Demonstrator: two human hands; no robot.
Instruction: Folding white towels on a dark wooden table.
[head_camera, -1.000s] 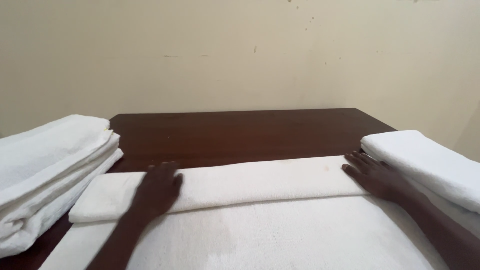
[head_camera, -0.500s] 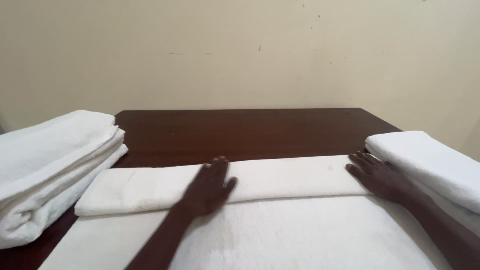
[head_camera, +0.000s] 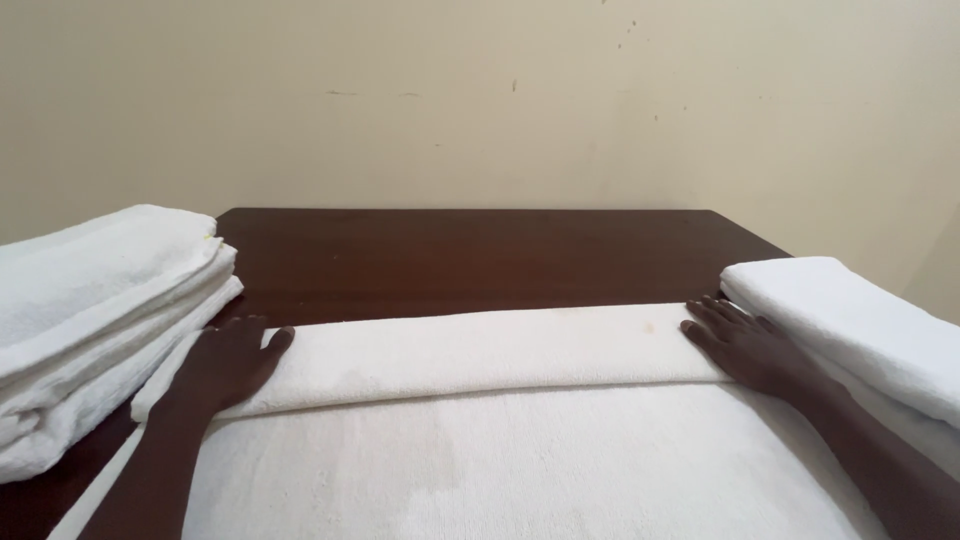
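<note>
Head view: a white towel (head_camera: 480, 420) lies spread on the dark wooden desk (head_camera: 480, 250), its far edge folded back toward the person into a long band. That band's long axis runs left to right across the desk, parallel to the desk's far edge. The left hand (head_camera: 232, 362) lies flat on the band's left end, fingers (head_camera: 270, 345) released and spread, gripping nothing. The right hand (head_camera: 745, 345) presses flat on the band's right end, fingers likewise extended. Left of the towel sits a stack of folded white towels (head_camera: 100, 310); right of it, a folded white towel (head_camera: 850, 320).
</note>
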